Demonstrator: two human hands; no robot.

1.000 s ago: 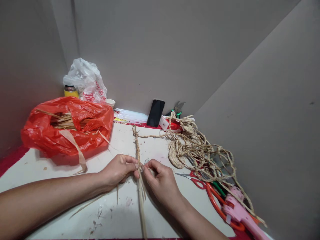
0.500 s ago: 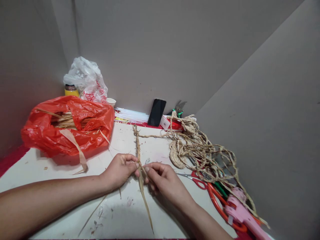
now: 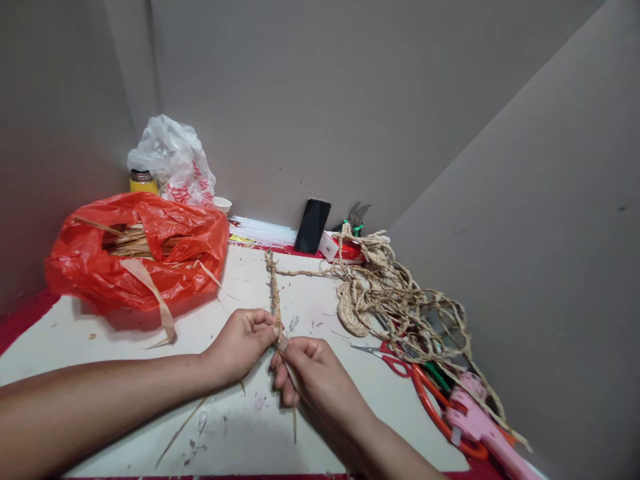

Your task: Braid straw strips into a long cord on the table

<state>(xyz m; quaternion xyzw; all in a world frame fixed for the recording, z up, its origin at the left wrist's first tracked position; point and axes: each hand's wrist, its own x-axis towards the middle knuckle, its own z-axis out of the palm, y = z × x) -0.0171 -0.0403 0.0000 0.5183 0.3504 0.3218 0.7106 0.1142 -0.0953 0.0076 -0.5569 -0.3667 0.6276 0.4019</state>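
A braided straw cord [image 3: 275, 293] runs away from me down the middle of the white board [image 3: 240, 427]. My left hand [image 3: 245, 343] pinches the cord's near end between thumb and fingers. Close beside it, my right hand [image 3: 310, 373] is closed on the loose straw strands at that end, its fingertips almost touching the left thumb. The tip of one strand [image 3: 295, 427] pokes out below the right hand; the rest of it is hidden by the fingers. From the cord's far end a thin plait [image 3: 310, 272] leads right to a heap of braided rope [image 3: 390, 293].
At left sits a red plastic bag [image 3: 185, 280] of dry straw, with a white bag [image 3: 170, 153], yellow jar [image 3: 143, 183] and paper cup [image 3: 223, 205] behind. A phone [image 3: 313, 227] leans on the wall. Scissors [image 3: 395, 363] and a pink glue gun [image 3: 470, 413] lie at right.
My right hand has shifted slightly left and closed over the strands, covering most of the long strip that hung down before. My left hand keeps its pinch in nearly the same place.
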